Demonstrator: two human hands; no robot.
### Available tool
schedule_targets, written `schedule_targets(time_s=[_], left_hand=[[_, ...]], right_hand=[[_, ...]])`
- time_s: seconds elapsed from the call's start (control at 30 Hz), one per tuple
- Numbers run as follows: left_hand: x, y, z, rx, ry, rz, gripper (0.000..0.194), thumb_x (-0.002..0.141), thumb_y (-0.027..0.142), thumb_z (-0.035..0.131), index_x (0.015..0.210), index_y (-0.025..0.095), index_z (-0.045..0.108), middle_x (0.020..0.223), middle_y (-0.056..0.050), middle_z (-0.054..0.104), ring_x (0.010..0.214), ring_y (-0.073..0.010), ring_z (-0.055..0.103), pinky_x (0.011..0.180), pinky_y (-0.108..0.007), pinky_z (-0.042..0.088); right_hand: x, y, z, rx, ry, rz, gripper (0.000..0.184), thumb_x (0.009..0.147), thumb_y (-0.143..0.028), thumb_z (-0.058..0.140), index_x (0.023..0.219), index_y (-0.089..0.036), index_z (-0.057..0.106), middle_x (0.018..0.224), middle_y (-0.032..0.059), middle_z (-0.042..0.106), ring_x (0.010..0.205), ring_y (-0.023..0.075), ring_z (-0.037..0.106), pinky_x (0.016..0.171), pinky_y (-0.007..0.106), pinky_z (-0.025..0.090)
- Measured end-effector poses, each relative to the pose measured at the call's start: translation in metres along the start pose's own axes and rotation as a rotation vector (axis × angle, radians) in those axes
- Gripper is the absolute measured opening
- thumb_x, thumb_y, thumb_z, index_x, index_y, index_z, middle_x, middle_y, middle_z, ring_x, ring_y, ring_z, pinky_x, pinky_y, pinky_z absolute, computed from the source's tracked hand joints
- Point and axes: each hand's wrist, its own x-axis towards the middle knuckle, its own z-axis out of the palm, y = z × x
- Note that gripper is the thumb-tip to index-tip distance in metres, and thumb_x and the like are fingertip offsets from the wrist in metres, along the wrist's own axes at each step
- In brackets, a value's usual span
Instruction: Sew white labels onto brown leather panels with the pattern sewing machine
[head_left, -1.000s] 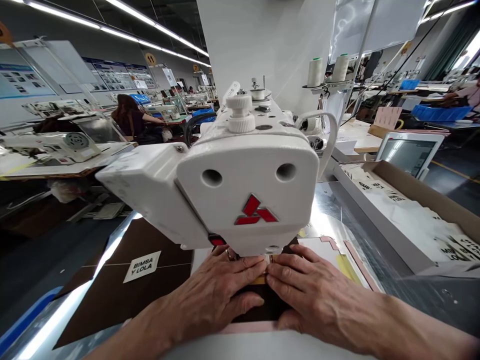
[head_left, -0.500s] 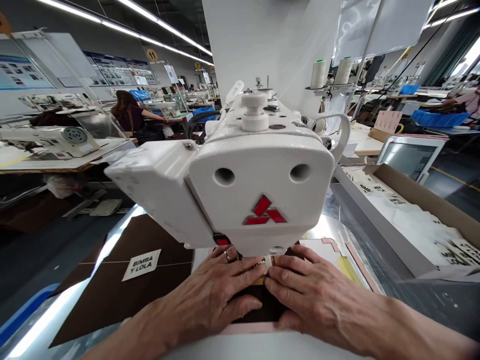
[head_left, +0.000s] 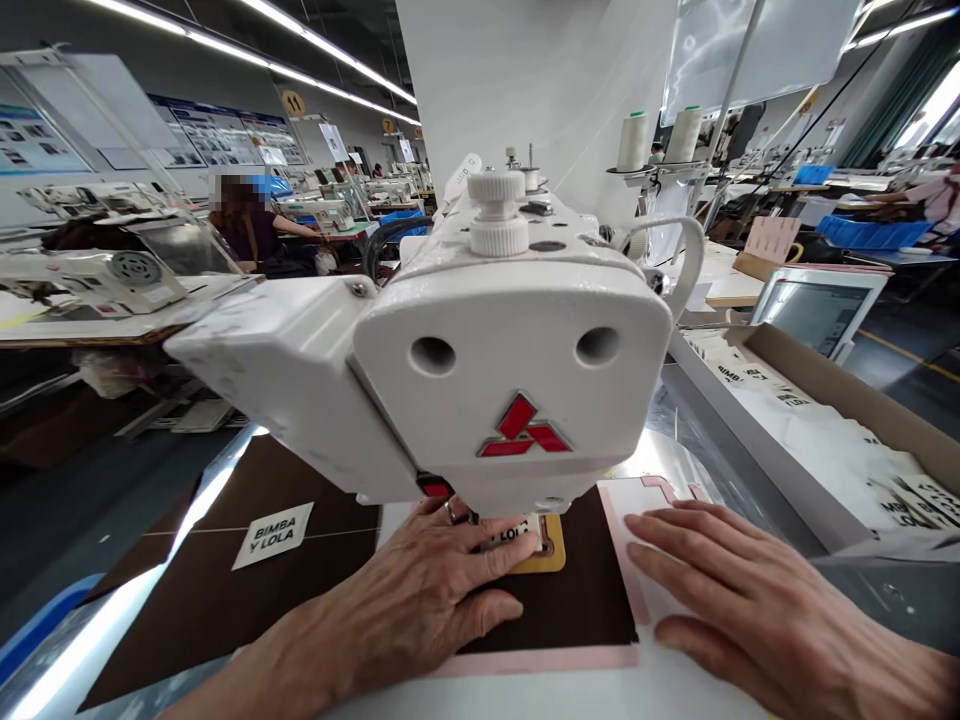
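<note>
My left hand (head_left: 427, 580) lies flat with its fingers stretched over a dark brown panel (head_left: 589, 600). Its fingertips press on a white label (head_left: 517, 533) with black lettering, inside a yellow frame (head_left: 556, 556) beneath the white sewing machine head (head_left: 502, 350). The fingers hide part of the label, and the needle cannot be seen. Right of the panel, my right hand (head_left: 742, 590) rests palm down on a white board (head_left: 660, 650) edged in pink, fingers spread and holding nothing. At left, a second label (head_left: 274, 536) reading "BIMBA Y LOLA" lies on brown material (head_left: 187, 600).
A long box (head_left: 847, 400) of loose labels stands at the right, with a screen (head_left: 821, 310) behind it. Two thread cones (head_left: 634, 142) stand at the back. Another sewing machine (head_left: 97, 280) and a seated person (head_left: 247, 225) are at left.
My right hand has moved right, off the brown panel and onto the white board, uncovering the yellow frame and more of the label. My left hand stays pressed on the label.
</note>
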Motion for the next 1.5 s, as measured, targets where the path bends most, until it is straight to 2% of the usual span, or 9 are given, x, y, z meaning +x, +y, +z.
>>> schedule_targets(time_s=[0.1,0.17,0.37,0.57,0.93,1.2,1.3,1.4,1.5], left_hand=[[0.002,0.0,-0.002,0.0,-0.02,0.004,0.06,0.104,0.041,0.069,0.16,0.038,0.047,0.157,0.006,0.057,0.131,-0.0254,0.063,0.107,-0.036,0.05],[0.003,0.001,-0.003,0.007,-0.017,0.008,0.059,0.104,0.04,0.07,0.159,0.037,0.048,0.155,0.004,0.059,0.13,-0.0257,0.064,0.106,-0.037,0.05],[0.002,0.003,-0.004,0.032,-0.036,0.012,0.059,0.104,0.038,0.071,0.158,0.033,0.049,0.151,0.001,0.063,0.125,-0.0251,0.068,0.106,-0.039,0.051],[0.002,0.001,-0.002,0.04,-0.03,0.025,0.054,0.109,0.038,0.061,0.16,0.035,0.044,0.153,0.004,0.061,0.128,-0.0236,0.065,0.107,-0.039,0.049],[-0.002,0.001,0.003,0.074,-0.01,0.024,0.053,0.112,0.038,0.053,0.164,0.039,0.038,0.164,0.01,0.048,0.139,-0.0218,0.057,0.107,-0.035,0.046],[0.004,-0.005,0.01,-0.035,0.047,-0.004,0.051,0.115,0.036,0.046,0.165,0.032,0.036,0.147,-0.001,0.066,0.123,-0.0222,0.067,0.096,-0.033,0.053],[0.006,-0.004,0.01,-0.044,0.105,-0.021,0.047,0.115,0.033,0.043,0.162,0.028,0.043,0.127,-0.006,0.076,0.11,-0.0243,0.072,0.092,-0.036,0.056],[0.008,-0.001,0.008,-0.055,0.072,-0.085,0.047,0.113,0.032,0.048,0.159,0.026,0.046,0.108,-0.007,0.078,0.103,-0.0266,0.073,0.094,-0.04,0.057],[0.007,0.0,0.008,-0.072,0.05,-0.11,0.05,0.112,0.032,0.049,0.161,0.025,0.043,0.102,-0.006,0.077,0.099,-0.0272,0.073,0.092,-0.041,0.058]], right_hand=[[-0.026,0.011,0.003,-0.032,-0.023,0.05,0.044,0.109,-0.034,0.06,0.148,-0.016,0.059,0.146,0.0094,0.068,0.128,0.0273,0.068,0.106,0.041,0.058],[-0.033,0.013,0.007,-0.013,-0.049,0.09,0.045,0.107,-0.035,0.062,0.149,-0.017,0.058,0.146,0.0086,0.068,0.129,0.0281,0.068,0.107,0.042,0.058],[-0.024,0.009,0.011,0.045,-0.051,0.161,0.041,0.11,-0.036,0.058,0.147,-0.02,0.057,0.143,0.0074,0.069,0.13,0.0273,0.066,0.116,0.046,0.052],[-0.021,0.009,0.009,0.062,-0.04,0.168,0.038,0.111,-0.037,0.056,0.145,-0.02,0.058,0.137,0.0086,0.072,0.124,0.0273,0.069,0.107,0.046,0.057],[-0.024,0.01,0.01,0.124,-0.056,0.192,0.038,0.11,-0.032,0.057,0.147,-0.019,0.054,0.138,0.0098,0.07,0.126,0.0291,0.066,0.107,0.05,0.057],[-0.03,0.014,0.007,0.103,-0.094,0.224,0.04,0.111,-0.033,0.057,0.148,-0.021,0.054,0.143,0.0102,0.067,0.131,0.029,0.064,0.112,0.051,0.055],[-0.032,0.017,0.008,0.092,-0.081,0.224,0.043,0.11,-0.036,0.058,0.15,-0.021,0.053,0.142,0.0104,0.068,0.131,0.0285,0.064,0.11,0.049,0.057],[-0.031,0.017,0.007,0.109,-0.084,0.238,0.043,0.109,-0.038,0.059,0.149,-0.021,0.054,0.141,0.0104,0.068,0.13,0.0289,0.064,0.108,0.049,0.058],[-0.029,0.017,0.006,0.13,-0.087,0.254,0.042,0.109,-0.039,0.059,0.148,-0.022,0.056,0.141,0.0107,0.068,0.13,0.0299,0.064,0.107,0.049,0.059]])
